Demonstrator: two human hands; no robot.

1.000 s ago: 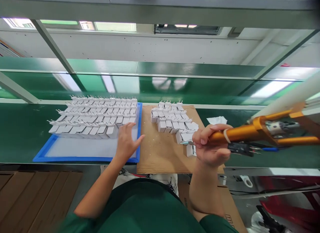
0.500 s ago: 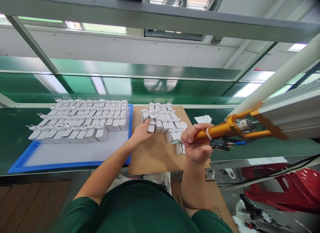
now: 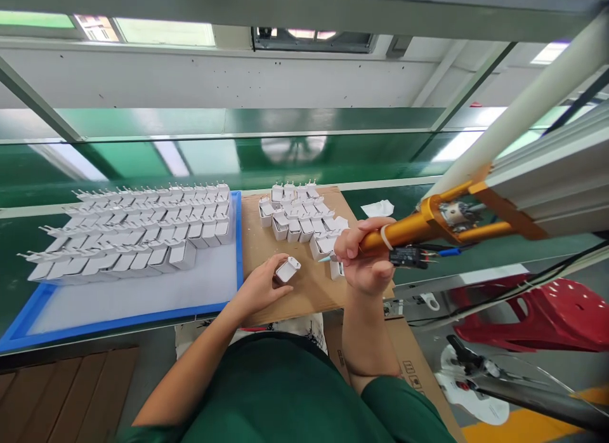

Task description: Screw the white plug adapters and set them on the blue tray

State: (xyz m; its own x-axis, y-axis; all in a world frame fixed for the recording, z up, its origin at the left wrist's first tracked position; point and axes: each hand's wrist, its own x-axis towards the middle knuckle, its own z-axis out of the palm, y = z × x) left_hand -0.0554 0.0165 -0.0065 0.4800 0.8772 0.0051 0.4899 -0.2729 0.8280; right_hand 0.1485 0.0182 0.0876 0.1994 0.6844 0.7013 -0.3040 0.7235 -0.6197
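Observation:
A single white plug adapter (image 3: 287, 270) with small pins is over the cardboard sheet (image 3: 311, 297). My left hand (image 3: 261, 284) has its fingers curled behind that adapter and its thumb along the near side. My right hand (image 3: 364, 256) is wrapped round a gold cylindrical tool (image 3: 409, 232) with a white band. A black microswitch (image 3: 408, 257) sits under the tool, and a pale blue tip pokes out left of the fist. Close to this tip stands a cluster of white adapters (image 3: 307, 224), several with lids or flaps on top; the right hand hides part of it.
On the left, a blue-rimmed tray (image 3: 239, 240) holds several rows of similar white adapters (image 3: 157, 256). White tissue (image 3: 378, 209) lies behind the tool. A thick pale pole (image 3: 518, 100) slants across the right side. Below right are a red stool (image 3: 561, 310) and cables.
My left hand has drawn one adapter away from the cluster, toward me. The right hand keeps its grip on the gold tool. The camera view has shifted slightly.

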